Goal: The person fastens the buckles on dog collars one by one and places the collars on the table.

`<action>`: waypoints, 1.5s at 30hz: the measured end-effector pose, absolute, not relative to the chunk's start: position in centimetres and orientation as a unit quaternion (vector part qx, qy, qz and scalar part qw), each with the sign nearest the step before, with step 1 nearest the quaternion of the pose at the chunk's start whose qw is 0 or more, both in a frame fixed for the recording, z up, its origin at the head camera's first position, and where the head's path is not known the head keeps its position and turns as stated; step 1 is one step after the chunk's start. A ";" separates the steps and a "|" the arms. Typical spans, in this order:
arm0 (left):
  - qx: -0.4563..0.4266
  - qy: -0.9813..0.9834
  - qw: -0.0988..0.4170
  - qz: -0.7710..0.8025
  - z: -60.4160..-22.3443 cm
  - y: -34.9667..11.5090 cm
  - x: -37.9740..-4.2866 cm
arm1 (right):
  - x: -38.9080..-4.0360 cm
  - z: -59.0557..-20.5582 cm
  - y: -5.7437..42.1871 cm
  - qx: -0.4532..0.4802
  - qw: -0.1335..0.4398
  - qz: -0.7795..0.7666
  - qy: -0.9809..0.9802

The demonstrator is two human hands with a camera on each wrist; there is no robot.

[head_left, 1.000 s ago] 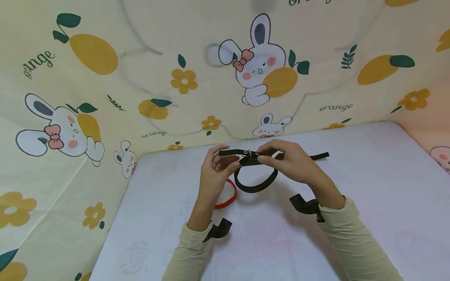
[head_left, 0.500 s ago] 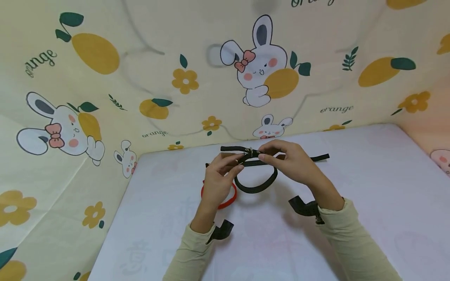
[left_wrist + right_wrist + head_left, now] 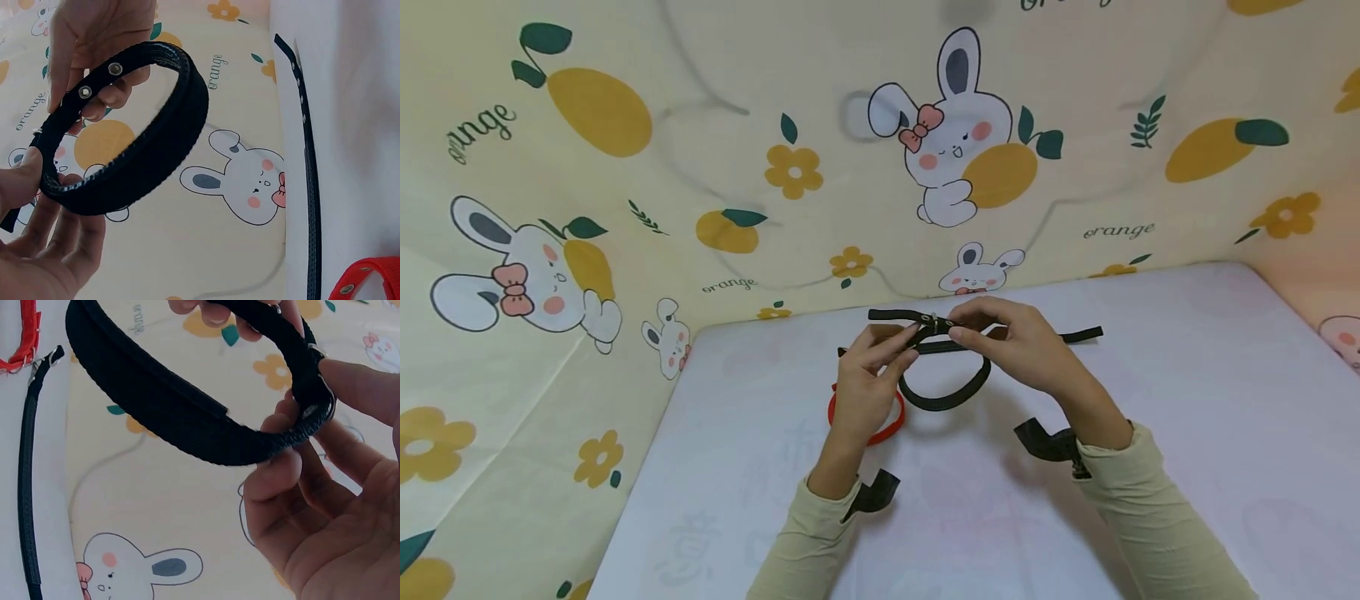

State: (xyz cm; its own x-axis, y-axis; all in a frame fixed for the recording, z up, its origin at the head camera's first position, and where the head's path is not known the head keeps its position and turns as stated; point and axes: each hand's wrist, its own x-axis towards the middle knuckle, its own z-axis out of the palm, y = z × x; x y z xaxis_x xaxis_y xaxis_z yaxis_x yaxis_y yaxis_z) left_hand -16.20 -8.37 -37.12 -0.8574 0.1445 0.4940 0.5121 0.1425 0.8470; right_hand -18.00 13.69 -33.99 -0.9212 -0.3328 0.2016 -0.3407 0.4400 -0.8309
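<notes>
A black buckle collar (image 3: 946, 405) is closed into a loop and held up above the table by both hands. My left hand (image 3: 868, 387) pinches the band left of the metal buckle (image 3: 935, 324); the strap's free end sticks out above its fingers. Thumb and fingers of my right hand (image 3: 1018, 346) grip the collar at the buckle's right. Metal eyelets line the collar (image 3: 187, 125) in the left wrist view. In the right wrist view, my right hand (image 3: 337, 506) pinches the band beside the buckle, part of which the thumb hides.
A second black collar (image 3: 1082, 335) lies stretched out on the white tabletop (image 3: 955, 508) behind the hands. Below my left hand lies a red collar (image 3: 891, 431) in a loop, partly covered by it. A patterned cloth wall (image 3: 820, 83) stands behind the table.
My left hand has left the strap's free end and shifted slightly right and down, now pinching the band near the buckle. More of the red collar shows. The right hand stays about the same.
</notes>
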 end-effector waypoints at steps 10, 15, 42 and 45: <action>-0.222 -0.751 0.177 -0.596 -37.2 -8.3 -16.1 | -17.9 -33.8 13.1 0.196 0.006 0.486 -0.852; -0.219 -0.747 0.180 -0.601 -37.4 -8.4 -16.3 | -18.0 -34.1 12.8 0.185 0.007 0.485 -0.855; -0.185 -0.779 0.205 -0.563 -37.4 -8.3 -16.4 | -18.3 -34.0 13.6 0.199 -0.028 0.479 -0.854; -0.185 -0.777 0.205 -0.566 -37.5 -8.3 -16.5 | -18.5 -34.1 13.8 0.203 -0.022 0.485 -0.850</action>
